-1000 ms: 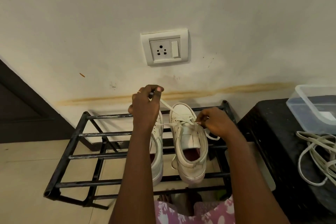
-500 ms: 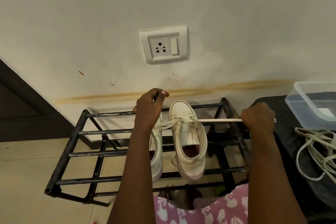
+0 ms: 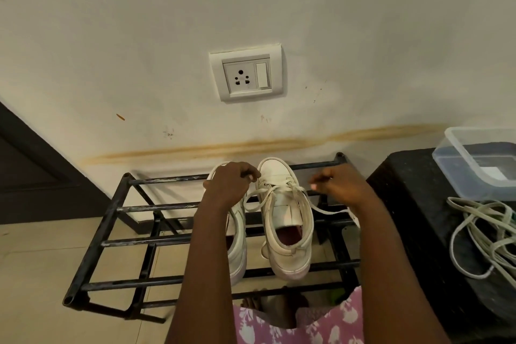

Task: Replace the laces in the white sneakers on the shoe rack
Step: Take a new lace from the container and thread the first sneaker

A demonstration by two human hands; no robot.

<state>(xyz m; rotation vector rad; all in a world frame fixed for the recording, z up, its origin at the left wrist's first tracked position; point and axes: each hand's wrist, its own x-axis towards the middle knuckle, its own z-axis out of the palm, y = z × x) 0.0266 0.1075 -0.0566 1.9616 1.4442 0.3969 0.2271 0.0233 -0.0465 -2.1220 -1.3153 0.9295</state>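
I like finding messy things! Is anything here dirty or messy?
Yes. A long brown stain runs along the wall just above the shoe rack. A tangled heap of pale cords lies on the black stand. The right-hand sneaker's lace trails loose.

Two sneakers stand side by side on the top bars of the shoe rack (image 3: 111, 207), toes toward the wall. The left sneaker (image 3: 237, 248) lies partly under the left hand (image 3: 229, 184); the right sneaker (image 3: 284, 220) sits between that hand and the right hand (image 3: 340, 184). A socket (image 3: 247, 75) sits on the wall above and behind. Right of the rack stands a stool (image 3: 413, 204) (touching it or not is unclear), with a container (image 3: 480, 159) at its back and a heap of laces (image 3: 485, 237) in front
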